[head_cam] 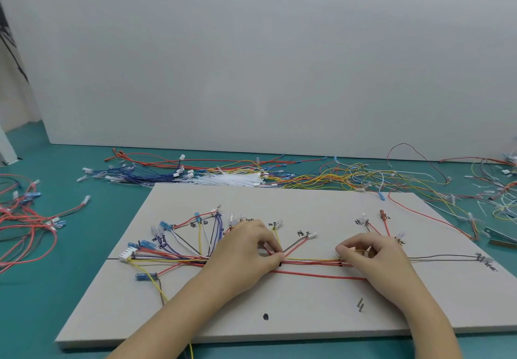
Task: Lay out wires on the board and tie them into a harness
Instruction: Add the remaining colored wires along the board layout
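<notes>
A pale grey board [279, 308] lies on the teal table, with handwritten labels and marks on it. A wire bundle [310, 262] of red, yellow and dark wires runs left to right along its middle line, fanning out at the left to blue and white connectors [165, 225]. My left hand [246, 252] pinches the bundle near the board's centre. My right hand [372, 255] pinches the same bundle further right, fingers curled over a yellow wire. A separate red wire [319, 275] lies just below the bundle between both hands.
Loose wires in red, blue and yellow lie heaped behind the board [321, 173] and at the left [25, 218]. A sheaf of white cable ties [232, 179] sits behind the board. Metal cutters [500, 237] lie at the right edge. A white wall panel stands behind.
</notes>
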A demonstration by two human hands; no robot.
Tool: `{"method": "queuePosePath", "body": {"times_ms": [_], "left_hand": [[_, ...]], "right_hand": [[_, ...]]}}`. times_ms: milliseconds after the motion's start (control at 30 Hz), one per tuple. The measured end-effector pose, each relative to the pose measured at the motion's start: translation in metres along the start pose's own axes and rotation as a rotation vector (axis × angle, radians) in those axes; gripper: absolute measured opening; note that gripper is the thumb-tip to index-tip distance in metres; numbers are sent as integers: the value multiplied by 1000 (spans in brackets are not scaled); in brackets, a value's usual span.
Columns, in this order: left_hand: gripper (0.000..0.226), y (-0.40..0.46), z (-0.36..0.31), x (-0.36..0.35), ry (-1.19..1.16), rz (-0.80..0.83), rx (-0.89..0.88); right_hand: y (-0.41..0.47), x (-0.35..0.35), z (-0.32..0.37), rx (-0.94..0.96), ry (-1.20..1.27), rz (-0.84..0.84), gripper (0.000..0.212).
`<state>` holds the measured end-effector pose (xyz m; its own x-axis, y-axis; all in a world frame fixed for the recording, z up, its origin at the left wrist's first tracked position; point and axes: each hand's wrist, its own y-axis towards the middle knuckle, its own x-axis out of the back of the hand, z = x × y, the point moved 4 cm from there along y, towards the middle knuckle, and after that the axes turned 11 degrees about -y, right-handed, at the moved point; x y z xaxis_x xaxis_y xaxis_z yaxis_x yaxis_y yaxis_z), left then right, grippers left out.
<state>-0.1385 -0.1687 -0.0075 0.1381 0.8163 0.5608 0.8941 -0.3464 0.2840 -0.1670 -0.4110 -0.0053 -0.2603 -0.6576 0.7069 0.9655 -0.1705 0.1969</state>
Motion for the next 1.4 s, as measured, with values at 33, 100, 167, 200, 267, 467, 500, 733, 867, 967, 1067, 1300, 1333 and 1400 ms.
{"method": "queuePosePath", "body": {"times_ms": [33, 100, 167, 200, 267, 467, 500, 733, 867, 967, 1067, 1300, 1333, 1400], "left_hand": [[5, 0, 0, 0, -2, 0, 0], [4, 0, 0, -1, -1, 0, -7], [6, 0, -1, -1, 23, 3, -22], [7, 0, -1, -1, 44, 6, -30], [8, 1, -2, -1, 88, 17, -44], [9, 2, -2, -2, 108, 72, -71], [9, 2, -2, -2, 113, 79, -76], [11, 4, -3, -3, 180, 122, -132], [13, 4, -6, -3, 205, 136, -152], [13, 3, -5, -2, 212, 133, -156], [13, 3, -6, -1, 218, 135, -154], [13, -8, 5, 18, 172, 119, -117], [13, -9, 7, 19, 179, 119, -112], [12, -9, 10, 22, 205, 113, -108]], "right_hand": [[0, 0, 0, 0, -7, -4, 15], [-1, -1, 1, -6, -25, -13, 14], [-2, -2, 3, -11, -49, -24, 13], [-3, -3, 4, -11, -63, -28, 11], [-4, -3, 5, -2, -85, -32, 11], [-4, -4, 3, 42, -92, 4, 13], [-4, -4, 3, 57, -109, 6, 13], [-7, -9, 0, 109, -265, 14, 13], [-8, -10, 1, 154, -290, -4, 15], [-9, -11, 3, 159, -314, -9, 15], [-11, -11, 4, 165, -317, -18, 13], [-16, -25, 15, 227, -301, -11, 10], [-15, -28, 17, 232, -292, -6, 10], [-10, -31, 20, 241, -281, 13, 12]]}}
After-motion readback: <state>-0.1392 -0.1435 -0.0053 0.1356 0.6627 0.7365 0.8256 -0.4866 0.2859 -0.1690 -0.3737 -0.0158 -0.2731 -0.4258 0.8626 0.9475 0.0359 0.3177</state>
